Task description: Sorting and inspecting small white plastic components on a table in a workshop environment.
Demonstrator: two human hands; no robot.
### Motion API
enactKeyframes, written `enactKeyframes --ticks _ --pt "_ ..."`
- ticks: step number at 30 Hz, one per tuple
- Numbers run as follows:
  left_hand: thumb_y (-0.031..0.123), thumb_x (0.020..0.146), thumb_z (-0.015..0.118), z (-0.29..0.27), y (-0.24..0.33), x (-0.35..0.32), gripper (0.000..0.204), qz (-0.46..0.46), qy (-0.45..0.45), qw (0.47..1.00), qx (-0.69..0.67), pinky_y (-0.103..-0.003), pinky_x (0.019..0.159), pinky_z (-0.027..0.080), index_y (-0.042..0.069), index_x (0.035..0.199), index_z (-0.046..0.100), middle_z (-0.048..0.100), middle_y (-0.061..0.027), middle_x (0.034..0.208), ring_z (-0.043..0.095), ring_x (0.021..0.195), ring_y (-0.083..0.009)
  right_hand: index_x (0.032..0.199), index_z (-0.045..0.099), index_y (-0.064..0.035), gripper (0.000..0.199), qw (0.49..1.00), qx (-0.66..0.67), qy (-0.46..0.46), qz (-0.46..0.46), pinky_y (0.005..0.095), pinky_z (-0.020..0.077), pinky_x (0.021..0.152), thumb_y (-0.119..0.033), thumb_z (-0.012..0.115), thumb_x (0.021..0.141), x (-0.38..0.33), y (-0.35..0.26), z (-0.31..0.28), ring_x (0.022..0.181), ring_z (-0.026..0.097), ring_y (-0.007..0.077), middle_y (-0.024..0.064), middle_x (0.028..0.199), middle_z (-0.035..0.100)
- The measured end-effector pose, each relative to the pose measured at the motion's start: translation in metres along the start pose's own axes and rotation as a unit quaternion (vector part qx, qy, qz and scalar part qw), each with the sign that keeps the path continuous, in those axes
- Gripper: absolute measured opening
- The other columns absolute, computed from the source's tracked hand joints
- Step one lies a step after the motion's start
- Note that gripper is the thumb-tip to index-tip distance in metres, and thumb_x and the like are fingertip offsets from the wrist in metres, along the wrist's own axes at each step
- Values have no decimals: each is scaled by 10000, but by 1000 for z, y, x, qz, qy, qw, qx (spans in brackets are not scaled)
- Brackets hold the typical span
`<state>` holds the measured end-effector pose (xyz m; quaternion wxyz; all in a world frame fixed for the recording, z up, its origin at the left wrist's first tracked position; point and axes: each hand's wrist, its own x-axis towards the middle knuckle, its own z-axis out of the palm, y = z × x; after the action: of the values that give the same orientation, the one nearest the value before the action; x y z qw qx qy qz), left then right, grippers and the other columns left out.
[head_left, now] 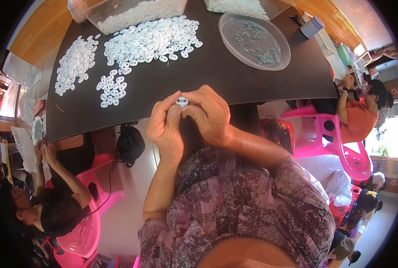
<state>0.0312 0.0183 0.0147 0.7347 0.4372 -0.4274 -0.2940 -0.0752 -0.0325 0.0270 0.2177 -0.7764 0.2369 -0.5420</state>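
Between the fingertips of both hands, just off the near edge of the table, is a small white oval plastic piece (181, 102) with two dark holes. My left hand (167, 125) pinches it from the left with thumb and index finger. From the other side, the thumb and fingers of my right hand (210, 114) close on it too. A small group of similar white oval pieces (111, 90) lies on the table to the left of my hands, and a large heap of them (152, 42) spreads farther back. Another pile (77, 64) sits at the far left.
A round clear tray (234, 51) with small greenish parts stands at the back right of the dark table (199, 82). Clear bins (101, 27) of white pieces line the far side. Co-workers sit left and right, by pink chairs (313, 134). A grey cup (312, 27) stands back right.
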Motion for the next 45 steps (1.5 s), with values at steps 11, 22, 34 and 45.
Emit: enactKeyframes --ticks 11,22,34,45 --pt "64 948 503 10 -10 -7 165 63 47 996 31 -209 600 413 -36 1046 590 488 -25 807 473 681 -76 940 594 39 232 997 -18 20 -71 297 446 535 59 646 715 2 6 7 604 542 207 92 719 612" --pt "94 956 496 9 -14 -4 157 58 53 995 63 -207 556 400 -26 999 588 487 -32 792 462 650 -77 931 591 31 228 997 -15 20 -74 305 443 529 46 657 713 0 14 9 599 541 221 99 716 605" --pt "32 938 483 13 2 5 173 -40 -12 996 79 -222 620 402 -36 1040 606 497 -26 833 472 705 -79 920 629 0 215 999 -39 7 -21 321 457 583 12 675 711 5 14 -10 653 560 239 100 787 627" --pt "96 923 553 4 -5 21 254 -101 -31 991 81 -211 639 454 -26 1146 569 608 -61 873 531 713 -82 895 661 -10 125 978 -39 33 201 235 442 634 -76 692 793 69 45 -66 702 540 69 6 755 610"
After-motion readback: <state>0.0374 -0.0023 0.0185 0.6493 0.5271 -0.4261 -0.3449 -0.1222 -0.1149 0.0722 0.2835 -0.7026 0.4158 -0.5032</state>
